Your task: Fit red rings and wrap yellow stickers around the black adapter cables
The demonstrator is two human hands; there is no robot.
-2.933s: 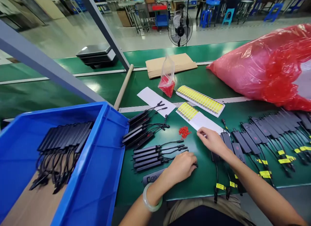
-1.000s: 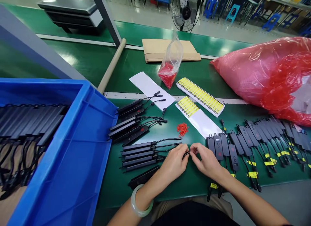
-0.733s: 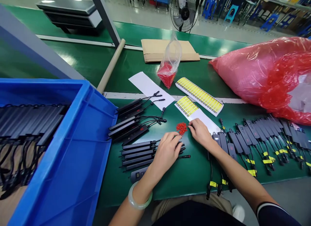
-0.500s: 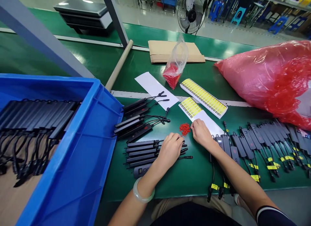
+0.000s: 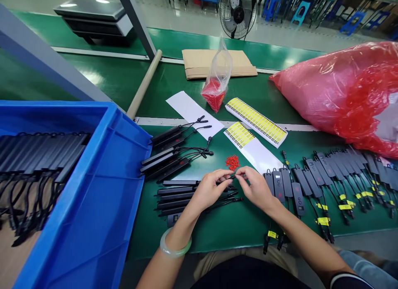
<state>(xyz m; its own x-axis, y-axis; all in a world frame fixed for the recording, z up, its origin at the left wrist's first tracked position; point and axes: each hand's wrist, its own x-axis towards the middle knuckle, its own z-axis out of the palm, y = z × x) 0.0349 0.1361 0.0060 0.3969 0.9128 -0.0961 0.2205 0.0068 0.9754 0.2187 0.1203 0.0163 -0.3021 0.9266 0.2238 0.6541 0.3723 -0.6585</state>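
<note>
Left hand pinches a black cable; right hand, fingers pressed together, meets its tip, red rings (loosely heaped) at the hands' twelve o'clock.

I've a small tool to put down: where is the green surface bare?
Bare: the near patch of green surface between left forearm, cables and yellow tags; the far patch between cardboard, label stack and red bag. Crowded: beside the blue bin, with dark devices, and the right side, with tagged devices.
</note>
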